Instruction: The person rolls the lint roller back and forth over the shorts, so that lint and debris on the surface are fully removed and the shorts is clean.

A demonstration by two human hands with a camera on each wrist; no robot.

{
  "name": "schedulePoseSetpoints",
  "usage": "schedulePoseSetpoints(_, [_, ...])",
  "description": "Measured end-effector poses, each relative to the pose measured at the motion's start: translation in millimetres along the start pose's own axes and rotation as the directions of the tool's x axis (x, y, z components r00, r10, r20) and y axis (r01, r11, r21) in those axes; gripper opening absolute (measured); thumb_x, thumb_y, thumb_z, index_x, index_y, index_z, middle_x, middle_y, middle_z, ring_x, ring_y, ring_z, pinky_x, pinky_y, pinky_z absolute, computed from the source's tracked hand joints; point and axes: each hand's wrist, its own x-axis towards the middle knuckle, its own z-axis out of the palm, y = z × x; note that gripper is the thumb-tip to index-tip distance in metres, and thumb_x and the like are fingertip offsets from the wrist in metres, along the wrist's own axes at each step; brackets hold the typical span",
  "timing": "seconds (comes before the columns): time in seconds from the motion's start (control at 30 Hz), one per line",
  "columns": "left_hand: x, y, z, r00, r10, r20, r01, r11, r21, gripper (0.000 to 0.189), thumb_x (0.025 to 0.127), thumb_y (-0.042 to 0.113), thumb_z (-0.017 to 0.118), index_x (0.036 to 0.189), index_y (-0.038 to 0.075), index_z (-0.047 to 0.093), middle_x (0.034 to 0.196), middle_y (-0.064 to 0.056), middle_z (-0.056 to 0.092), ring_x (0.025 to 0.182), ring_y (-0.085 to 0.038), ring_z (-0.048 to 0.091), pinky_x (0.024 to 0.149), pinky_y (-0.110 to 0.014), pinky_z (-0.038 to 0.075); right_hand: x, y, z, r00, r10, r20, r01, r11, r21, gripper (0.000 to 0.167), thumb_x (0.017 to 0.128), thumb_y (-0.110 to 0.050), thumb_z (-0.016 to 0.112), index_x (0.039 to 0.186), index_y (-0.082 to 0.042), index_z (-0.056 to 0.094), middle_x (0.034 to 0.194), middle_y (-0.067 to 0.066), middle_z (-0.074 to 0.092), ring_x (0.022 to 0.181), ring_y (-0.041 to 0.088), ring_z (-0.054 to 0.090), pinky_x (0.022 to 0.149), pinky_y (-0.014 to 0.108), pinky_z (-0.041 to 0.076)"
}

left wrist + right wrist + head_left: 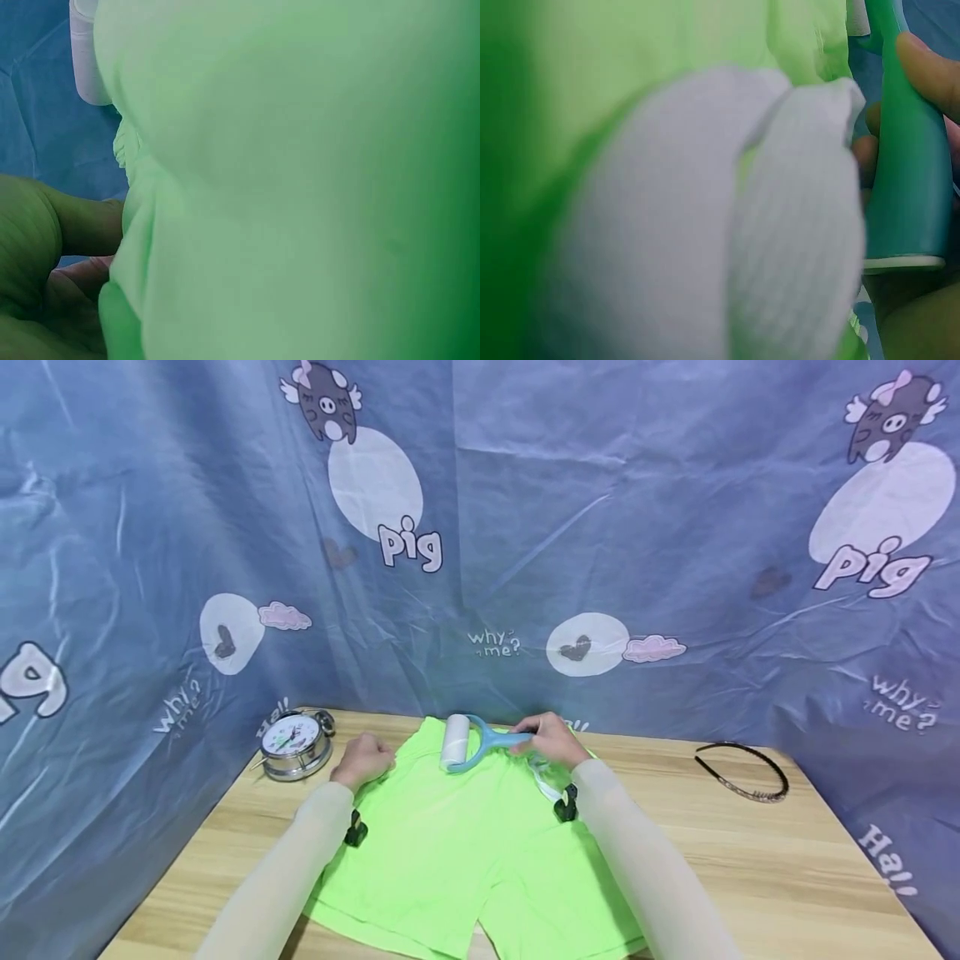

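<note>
Bright green shorts (pixel 427 835) lie spread on the table, waistband at the far side. My right hand (pixel 553 739) grips the blue handle (pixel 913 172) of a lint roller (pixel 455 742), fingers wrapped round it. Its white roll lies over the waistband and points left. At the left upper edge of the shorts, my left hand (pixel 365 760) pinches the cloth; thumb and fingers (pixel 90 227) meet at the fabric's border in the left wrist view. A white drawstring (pixel 795 217) hangs large and blurred before the right wrist camera.
A silver twin-bell alarm clock (pixel 295 745) stands at the table's back left, close to my left hand. To the right lies a dark headband (pixel 742 772). Blue printed cloth (pixel 525 543) encloses the wooden table (pixel 795 868) at the back and sides.
</note>
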Motion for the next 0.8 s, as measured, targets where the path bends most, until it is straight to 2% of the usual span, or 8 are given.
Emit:
schedulePoseSetpoints(0.2, [-2.7, 4.9, 3.3, 1.0, 0.019, -0.006, -0.019, 1.0, -0.022, 0.041, 0.084, 0.005, 0.056, 0.05, 0.019, 0.037, 0.05, 0.005, 0.025, 0.048, -0.014, 0.022, 0.074, -0.049, 0.034, -1.8, 4.1, -6.2, 1.0, 0.001, -0.004, -0.001, 1.0, -0.019, 0.029, 0.074, -0.02, 0.087, 0.101, -0.018, 0.08, 0.106, 0.002, 0.077, 0.093, 0.018, 0.066, 0.087, 0.036, 0.054])
schedulePoseSetpoints(0.43, [-6.8, 8.0, 1.0, 1.0, 0.002, -0.018, -0.002, 1.0, 0.002, 0.039, 0.082, 0.005, 0.055, 0.05, 0.019, 0.038, 0.049, 0.005, 0.025, 0.048, -0.015, 0.023, 0.078, -0.055, 0.031, -2.6, 8.2, -14.6, 1.0, -0.019, 0.007, 0.019, 0.999, -0.028, 0.03, 0.074, -0.017, 0.086, 0.103, -0.014, 0.08, 0.101, 0.006, 0.077, 0.083, 0.017, 0.066, 0.074, 0.032, 0.054])
schedulePoseSetpoints(0.5, [-6.8, 8.1, 0.1, 1.0, -0.002, -0.011, 0.002, 1.0, 0.006, 0.039, 0.083, 0.006, 0.056, 0.05, 0.019, 0.038, 0.05, 0.005, 0.025, 0.048, -0.015, 0.024, 0.078, -0.055, 0.03, -3.7, 11.1, -18.3, 1.0, -0.019, 0.007, 0.019, 0.999, -0.032, 0.03, 0.074, -0.017, 0.086, 0.103, -0.014, 0.08, 0.099, 0.005, 0.077, 0.082, 0.017, 0.066, 0.078, 0.037, 0.055])
schedulePoseSetpoints(0.53, [-6.8, 8.2, -0.4, 1.0, -0.004, -0.009, 0.005, 1.0, 0.01, 0.039, 0.083, 0.007, 0.056, 0.05, 0.019, 0.038, 0.05, 0.005, 0.025, 0.048, -0.015, 0.024, 0.078, -0.055, 0.029, -4.3, 12.3, -20.4, 1.0, -0.022, 0.005, 0.022, 0.999, -0.038, 0.029, 0.074, -0.017, 0.086, 0.102, -0.014, 0.08, 0.099, 0.005, 0.078, 0.083, 0.017, 0.066, 0.085, 0.041, 0.054])
schedulePoseSetpoints(0.57, [-6.8, 8.1, -0.9, 1.0, -0.007, -0.008, 0.008, 1.0, 0.014, 0.039, 0.083, 0.008, 0.056, 0.05, 0.02, 0.038, 0.05, 0.005, 0.025, 0.049, -0.015, 0.024, 0.078, -0.056, 0.029, -5.0, 13.6, -22.3, 1.0, -0.023, 0.003, 0.023, 0.999, -0.046, 0.029, 0.073, -0.018, 0.086, 0.101, -0.015, 0.08, 0.099, 0.004, 0.078, 0.085, 0.017, 0.066, 0.093, 0.045, 0.05])
schedulePoseSetpoints(0.67, [-6.7, 8.0, -1.8, 1.0, -0.008, -0.004, 0.008, 1.0, 0.025, 0.038, 0.082, 0.008, 0.056, 0.05, 0.02, 0.039, 0.05, 0.005, 0.025, 0.05, -0.016, 0.024, 0.078, -0.056, 0.028, -8.2, 17.6, -28.3, 1.0, -0.025, -0.016, 0.024, 0.997, -0.078, 0.03, 0.07, -0.02, 0.088, 0.1, -0.018, 0.08, 0.102, 0.002, 0.078, 0.092, 0.017, 0.065, 0.105, 0.051, 0.042])
schedulePoseSetpoints(0.73, [-6.6, 7.1, -2.2, 1.0, -0.008, -0.004, 0.008, 0.999, 0.032, 0.039, 0.083, 0.01, 0.057, 0.05, 0.02, 0.039, 0.05, 0.006, 0.026, 0.05, -0.016, 0.024, 0.077, -0.057, 0.028, -11.6, 19.5, -32.5, 1.0, -0.017, -0.026, 0.015, 0.996, -0.087, 0.032, 0.07, -0.021, 0.088, 0.1, -0.019, 0.081, 0.104, 0.003, 0.078, 0.095, 0.019, 0.064, 0.106, 0.05, 0.04])
schedulePoseSetpoints(0.8, [-6.2, 5.7, -2.1, 1.0, -0.005, -0.004, 0.005, 0.999, 0.037, 0.039, 0.084, 0.011, 0.057, 0.05, 0.02, 0.039, 0.05, 0.006, 0.026, 0.05, -0.016, 0.025, 0.077, -0.057, 0.029, -14.3, 22.6, -36.3, 1.0, -0.001, -0.03, -0.002, 0.996, -0.091, 0.033, 0.07, -0.021, 0.089, 0.102, -0.018, 0.081, 0.109, 0.003, 0.077, 0.099, 0.019, 0.063, 0.1, 0.046, 0.046])
